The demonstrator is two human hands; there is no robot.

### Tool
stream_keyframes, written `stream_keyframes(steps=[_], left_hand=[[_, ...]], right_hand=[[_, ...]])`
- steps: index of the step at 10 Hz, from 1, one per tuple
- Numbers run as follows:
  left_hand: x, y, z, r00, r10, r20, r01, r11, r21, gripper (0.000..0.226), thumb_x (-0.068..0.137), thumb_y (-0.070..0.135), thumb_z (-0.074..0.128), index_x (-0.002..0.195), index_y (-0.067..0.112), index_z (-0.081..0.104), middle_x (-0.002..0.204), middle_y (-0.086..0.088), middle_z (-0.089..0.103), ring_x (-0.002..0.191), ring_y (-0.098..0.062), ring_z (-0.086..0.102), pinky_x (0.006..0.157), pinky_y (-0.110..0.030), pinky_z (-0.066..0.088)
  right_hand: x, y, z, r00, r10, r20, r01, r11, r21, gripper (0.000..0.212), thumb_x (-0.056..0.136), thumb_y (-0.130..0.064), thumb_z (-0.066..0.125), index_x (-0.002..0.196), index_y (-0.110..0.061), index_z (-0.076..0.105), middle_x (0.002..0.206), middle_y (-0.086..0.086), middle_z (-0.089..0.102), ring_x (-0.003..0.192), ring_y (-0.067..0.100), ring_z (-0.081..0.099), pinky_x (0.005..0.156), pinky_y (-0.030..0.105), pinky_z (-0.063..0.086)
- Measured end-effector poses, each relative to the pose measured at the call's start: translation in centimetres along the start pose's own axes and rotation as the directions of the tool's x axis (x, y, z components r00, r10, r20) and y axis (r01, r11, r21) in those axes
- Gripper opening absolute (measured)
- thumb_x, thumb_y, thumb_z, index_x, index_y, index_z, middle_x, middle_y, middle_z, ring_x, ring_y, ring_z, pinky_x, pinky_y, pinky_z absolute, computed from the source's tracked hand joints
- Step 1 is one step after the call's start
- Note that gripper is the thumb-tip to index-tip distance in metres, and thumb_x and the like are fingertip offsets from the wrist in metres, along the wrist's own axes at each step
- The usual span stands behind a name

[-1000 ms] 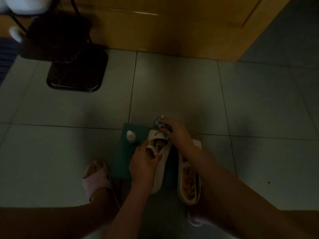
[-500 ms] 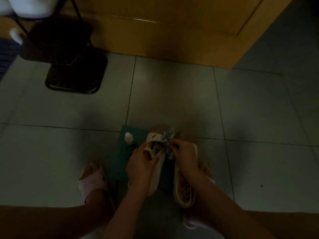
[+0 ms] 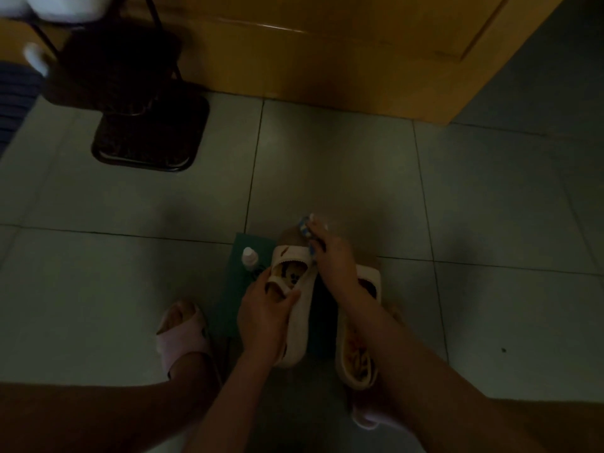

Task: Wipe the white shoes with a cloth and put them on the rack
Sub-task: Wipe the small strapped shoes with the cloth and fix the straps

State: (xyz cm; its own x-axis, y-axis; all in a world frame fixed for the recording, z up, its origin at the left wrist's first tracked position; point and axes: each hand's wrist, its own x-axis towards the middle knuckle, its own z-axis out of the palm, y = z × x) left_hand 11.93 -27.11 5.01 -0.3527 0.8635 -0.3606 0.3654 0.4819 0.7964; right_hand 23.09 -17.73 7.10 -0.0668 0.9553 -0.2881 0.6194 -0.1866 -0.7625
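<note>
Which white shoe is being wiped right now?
The left-side shoe, gripped by the left hand; the right hand holds the cloth at its toe. The other shoe lies unheld.

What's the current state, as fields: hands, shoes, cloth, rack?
left hand: grips the strap of the held white shoe
right hand: holds cloth against that shoe's toe
other white shoe: lies beside it, to its right
rack: far left, neither shoe on it
bottle: upright on green mat
</note>
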Motion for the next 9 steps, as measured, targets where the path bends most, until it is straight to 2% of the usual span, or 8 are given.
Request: stream_keyframes(steps=[1,2,3,4,5,6,8,9], left_hand=[[-0.1,-0.5,0.2,1.0,-0.002,-0.001,0.002,1.0,0.016,0.059,0.074,0.036,0.074,0.127,0.024,0.053,0.122,0.0,0.06,0.11,-0.018,0.057,0.089,-0.037,0.049],[0.0,-0.5,0.2,1.0,-0.003,-0.003,0.003,1.0,0.014,0.057,0.074,0.036,0.074,0.126,0.023,0.055,0.121,-0.001,0.061,0.108,-0.018,0.057,0.088,-0.038,0.05],[-0.1,-0.4,0.1,1.0,0.023,0.006,-0.023,1.0,-0.004,0.048,0.075,0.039,0.072,0.119,0.026,0.058,0.113,0.003,0.063,0.102,-0.016,0.06,0.083,-0.037,0.051],[-0.1,-0.5,0.0,1.0,0.015,0.003,-0.015,1.0,-0.026,0.044,0.076,0.039,0.071,0.117,0.027,0.059,0.111,0.003,0.065,0.098,-0.013,0.06,0.081,-0.034,0.051],[-0.2,-0.3,-0.1,1.0,0.019,0.021,-0.018,0.999,-0.046,0.038,0.079,0.037,0.069,0.114,0.027,0.059,0.109,0.003,0.065,0.093,-0.01,0.058,0.077,-0.029,0.046],[-0.1,-0.6,-0.1,1.0,0.023,0.016,-0.023,0.999,-0.026,0.043,0.08,0.037,0.069,0.119,0.026,0.057,0.113,0.002,0.063,0.1,-0.015,0.059,0.084,-0.034,0.049],[-0.3,-0.4,-0.2,0.999,-0.01,-0.031,0.01,1.0,0.001,0.041,0.081,0.025,0.067,0.12,0.021,0.057,0.116,-0.003,0.062,0.105,-0.021,0.059,0.085,-0.033,0.047],[0.0,-0.6,0.0,0.999,-0.008,-0.038,0.009,1.0,0.019,0.047,0.079,0.023,0.07,0.124,0.017,0.056,0.121,-0.007,0.061,0.11,-0.024,0.057,0.089,-0.034,0.046]], right_hand=[[-1.7,0.1,0.4,0.998,0.052,-0.046,-0.048,0.996,0.078,0.044,0.094,0.002,0.046,0.135,-0.013,0.048,0.143,0.008,0.044,0.132,0.019,0.04,0.101,0.005,0.022],[-3.6,0.0,0.7,0.99,0.115,-0.076,-0.104,0.986,0.132,0.043,0.095,0.002,0.043,0.135,-0.011,0.048,0.138,0.007,0.049,0.127,0.015,0.044,0.089,-0.005,0.022],[-5.7,0.1,1.3,0.992,0.111,-0.052,-0.104,0.986,0.127,0.042,0.096,-0.002,0.04,0.137,-0.012,0.045,0.139,0.008,0.048,0.128,0.019,0.045,0.086,-0.004,0.023],[-7.6,0.1,2.4,0.974,0.209,-0.085,-0.192,0.966,0.176,0.034,0.099,-0.011,0.042,0.13,-0.022,0.051,0.125,0.005,0.058,0.101,0.007,0.055,0.076,-0.005,0.031],[-9.1,0.5,3.5,0.964,0.259,-0.06,-0.242,0.949,0.203,0.034,0.099,-0.017,0.042,0.13,-0.026,0.052,0.127,0.001,0.059,0.104,0.007,0.055,0.086,0.008,0.037],[-10.2,0.6,3.4,0.974,0.226,-0.01,-0.221,0.961,0.164,0.037,0.096,-0.009,0.042,0.132,-0.015,0.051,0.129,0.006,0.058,0.12,0.019,0.053,0.087,0.007,0.032],[-12.6,1.2,3.7,0.97,0.24,0.036,-0.242,0.954,0.177,0.037,0.095,-0.004,0.044,0.128,-0.014,0.055,0.127,0.005,0.06,0.12,0.019,0.054,0.078,-0.006,0.03],[-14.1,1.4,4.1,0.971,0.234,0.052,-0.24,0.955,0.173,0.039,0.094,-0.001,0.043,0.128,-0.015,0.056,0.13,0.003,0.058,0.123,0.018,0.052,0.092,0.008,0.033]])
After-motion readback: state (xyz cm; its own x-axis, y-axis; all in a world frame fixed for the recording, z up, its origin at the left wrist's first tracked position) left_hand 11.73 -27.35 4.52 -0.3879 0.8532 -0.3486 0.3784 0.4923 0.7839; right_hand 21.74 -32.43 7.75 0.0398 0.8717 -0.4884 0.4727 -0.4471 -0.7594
